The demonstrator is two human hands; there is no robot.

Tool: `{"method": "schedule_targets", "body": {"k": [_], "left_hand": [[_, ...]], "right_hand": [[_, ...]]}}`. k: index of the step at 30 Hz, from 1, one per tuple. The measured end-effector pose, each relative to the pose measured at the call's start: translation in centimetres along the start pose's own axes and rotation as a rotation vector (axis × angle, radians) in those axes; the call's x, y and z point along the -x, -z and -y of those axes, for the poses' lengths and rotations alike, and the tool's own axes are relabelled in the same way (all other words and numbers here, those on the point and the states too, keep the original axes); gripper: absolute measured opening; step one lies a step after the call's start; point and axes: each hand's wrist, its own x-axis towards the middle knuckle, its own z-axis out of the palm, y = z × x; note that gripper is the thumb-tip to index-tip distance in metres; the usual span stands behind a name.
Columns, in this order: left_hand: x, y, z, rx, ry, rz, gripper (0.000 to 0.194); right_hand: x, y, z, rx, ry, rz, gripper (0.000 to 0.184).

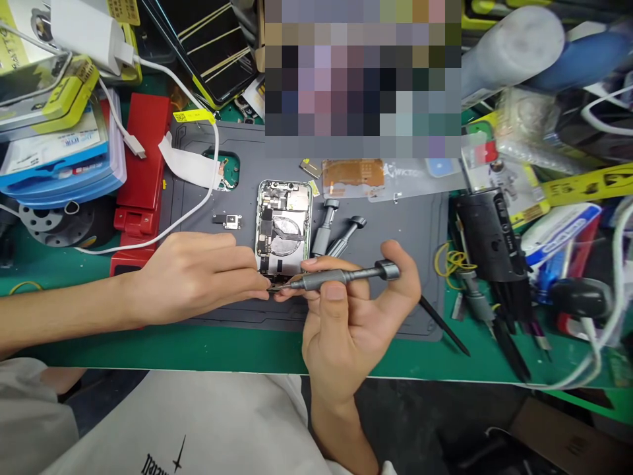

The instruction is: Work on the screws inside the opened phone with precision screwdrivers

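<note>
head view, centre of the frame: the opened phone (pixel 281 231) lies upright in the picture on the grey mat (pixel 240 142), its inner parts bare. the opening looks done, and a small metal part (pixel 231 221) lies loose to its left. no cover sits over the insides, so closing it seems left; which screws are in or out is too small to tell.

the right hand (pixel 341 330) has its fingers closed around a grey screwdriver (pixel 324 280), its tip at the phone's lower end. the left hand (pixel 190 277) has its fingers bunched at that same end; whether they pinch anything i cannot tell, as the contact is mostly hidden.

two spare screwdrivers (pixel 324 227) (pixel 349 236) lie just beside the phone's right edge, so sideways room there looks tight. orange film (pixel 353 177) lies to its upper right. a white cable (pixel 216 152) curves through the upper left, beside the red tool (pixel 141 158). the green table's (pixel 222 349) front edge runs below both hands, giving the wrists little table beneath them.
</note>
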Motion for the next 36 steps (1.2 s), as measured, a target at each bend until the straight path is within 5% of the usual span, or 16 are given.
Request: {"method": "schedule_targets", "body": {"k": [36], "left_hand": [[-0.13, -0.16, 0.1, 0.058, -0.041, -0.049, 0.013]], "right_hand": [[-0.12, 0.03, 0.3, -0.15, -0.105, -0.05, 0.044]]}}
